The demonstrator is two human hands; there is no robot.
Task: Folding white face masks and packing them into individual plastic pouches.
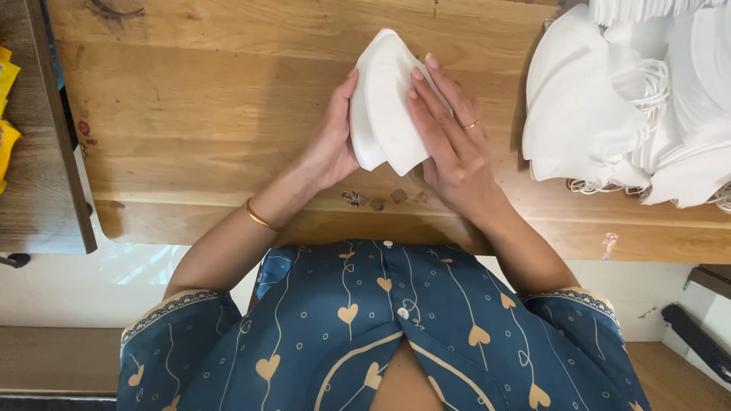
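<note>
Both grips closed on a small stack of folded white masks (384, 103), held just above the wooden tabletop (228, 114): left hand (331, 141) cupping the stack's left edge, right hand (449, 141) pressing flat fingers (426, 114) over its face. Best done, judging by the fanned edges, by squeezing evenly and tapping the folds flush. Farther right, a loose pile of white masks (586, 106) with tangled ear loops. Far left, yellow packets (6, 114) on a darker side surface.
</note>
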